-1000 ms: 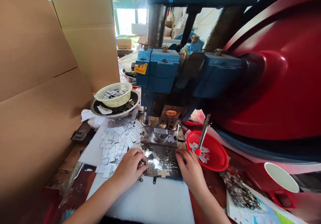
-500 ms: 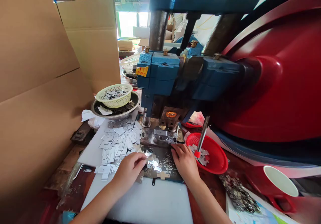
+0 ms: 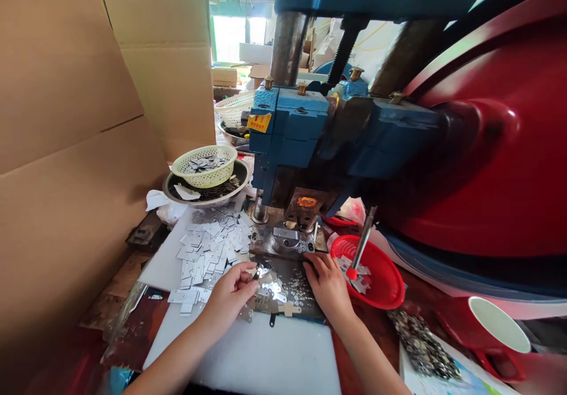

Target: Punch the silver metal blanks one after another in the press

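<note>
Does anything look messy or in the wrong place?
One small metal piece lies on the reddish-brown tabletop, off the white foam sheet. It seems strayed, since many flat metal pieces lie heaped on the foam.

The left forearm [image 3: 177, 355] and right forearm [image 3: 373, 352], both bare, entered low at either side and slanted inward, wrists roughly in line with them. The left hand [image 3: 230, 291] was turned inward with fingers bent, thumb and forefinger tips brought near each other. The right hand [image 3: 326, 286] lay back upward, fingers reaching forward and slightly curved, thumb set apart on the inner side.
</note>
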The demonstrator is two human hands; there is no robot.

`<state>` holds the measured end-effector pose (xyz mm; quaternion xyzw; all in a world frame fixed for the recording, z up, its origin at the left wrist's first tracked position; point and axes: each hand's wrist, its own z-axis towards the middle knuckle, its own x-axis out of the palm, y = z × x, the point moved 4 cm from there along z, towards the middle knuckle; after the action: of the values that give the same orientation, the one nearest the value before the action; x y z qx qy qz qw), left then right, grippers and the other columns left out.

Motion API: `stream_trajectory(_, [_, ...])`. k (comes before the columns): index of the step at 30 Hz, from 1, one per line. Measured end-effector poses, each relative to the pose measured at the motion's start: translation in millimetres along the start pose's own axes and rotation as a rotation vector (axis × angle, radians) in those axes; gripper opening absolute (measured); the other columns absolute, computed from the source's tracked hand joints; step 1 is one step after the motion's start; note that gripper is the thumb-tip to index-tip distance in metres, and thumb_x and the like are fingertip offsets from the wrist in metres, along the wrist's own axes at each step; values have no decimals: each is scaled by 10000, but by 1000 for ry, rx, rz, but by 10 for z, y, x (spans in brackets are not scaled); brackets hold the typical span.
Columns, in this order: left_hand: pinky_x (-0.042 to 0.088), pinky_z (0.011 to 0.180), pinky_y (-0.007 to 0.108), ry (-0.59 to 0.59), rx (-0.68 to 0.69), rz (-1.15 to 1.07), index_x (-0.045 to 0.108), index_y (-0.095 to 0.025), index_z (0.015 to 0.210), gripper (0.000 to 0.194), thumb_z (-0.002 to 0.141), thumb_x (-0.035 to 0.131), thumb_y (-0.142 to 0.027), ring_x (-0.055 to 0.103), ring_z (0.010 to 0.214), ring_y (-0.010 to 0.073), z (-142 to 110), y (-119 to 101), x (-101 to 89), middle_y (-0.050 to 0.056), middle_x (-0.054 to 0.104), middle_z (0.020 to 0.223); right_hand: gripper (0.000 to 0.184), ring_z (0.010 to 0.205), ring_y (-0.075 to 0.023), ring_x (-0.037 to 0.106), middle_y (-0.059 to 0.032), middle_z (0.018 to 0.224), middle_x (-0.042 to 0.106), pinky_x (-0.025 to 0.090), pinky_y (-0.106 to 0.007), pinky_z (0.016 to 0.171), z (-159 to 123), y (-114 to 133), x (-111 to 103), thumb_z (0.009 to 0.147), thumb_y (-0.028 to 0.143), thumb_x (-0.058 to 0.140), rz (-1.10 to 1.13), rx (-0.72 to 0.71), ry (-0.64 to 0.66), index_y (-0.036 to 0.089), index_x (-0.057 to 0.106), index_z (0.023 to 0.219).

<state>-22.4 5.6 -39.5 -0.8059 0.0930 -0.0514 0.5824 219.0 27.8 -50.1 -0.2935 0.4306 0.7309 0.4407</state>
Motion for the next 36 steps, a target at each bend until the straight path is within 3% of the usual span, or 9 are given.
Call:
stream_trajectory(5, [481, 614, 258, 4, 5, -9, 620, -176, 964, 271, 772, 598, -366, 603, 699, 163, 21, 31, -10, 24, 647, 810, 259, 875, -216, 543, -70, 903, 617, 464, -367, 790, 30, 72, -8, 911, 306, 430, -51, -37, 12, 228, 676, 898])
stream_trajectory(9, [486, 634, 268, -4, 25, -33, 627, -181, 994, 293, 773, 605, -371, 606, 707, 167, 56, -11, -22, 21, 648, 801, 260, 823, -209, 548, -66, 849, 620, 446, -376, 783, 98, 62, 7, 914, 294, 409, 24, -34, 1, 213, 648, 852])
stream_trajectory(15, [492, 651, 282, -56, 68, 36, 652, -176, 1004, 299, 767, 608, -353, 625, 742, 188, 186, -265, -33, 35, 674, 804, 244, 795, -203, 558, -64, 815, 601, 459, -345, 727, 336, -15, -69, 897, 349, 420, 199, 123, -149, 194, 595, 828])
stream_trajectory(19, [493, 790, 308, -78, 184, 109, 682, -197, 972, 241, 784, 587, -314, 629, 880, 203, 296, -478, 24, 44, 697, 954, 254, 805, -206, 553, -68, 824, 608, 446, -342, 743, 568, 101, -15, 891, 338, 417, 180, 107, -139, 188, 616, 846])
stream_trajectory(24, [503, 793, 300, -103, 213, 137, 680, -197, 961, 220, 770, 591, -261, 643, 848, 187, 432, -583, 98, 34, 706, 943, 271, 852, -235, 531, -102, 878, 613, 415, -378, 784, 748, 285, 98, 879, 334, 431, 117, 67, -131, 178, 642, 811])
stream_trajectory(31, [499, 782, 302, -105, 258, 119, 676, -182, 923, 201, 760, 593, -264, 642, 826, 189, 588, -519, 110, 37, 700, 900, 277, 946, -231, 538, -77, 901, 645, 407, -394, 858, 646, 421, 48, 904, 330, 435, 60, -80, -115, 203, 677, 861])
stream_trajectory(36, [491, 768, 294, -122, 285, 146, 680, -193, 915, 194, 760, 591, -269, 637, 814, 185, 662, -498, 121, 25, 701, 889, 255, 1089, -251, 506, -51, 1036, 665, 305, -479, 996, 567, 486, -20, 909, 299, 441, -53, -128, -83, 236, 675, 988])
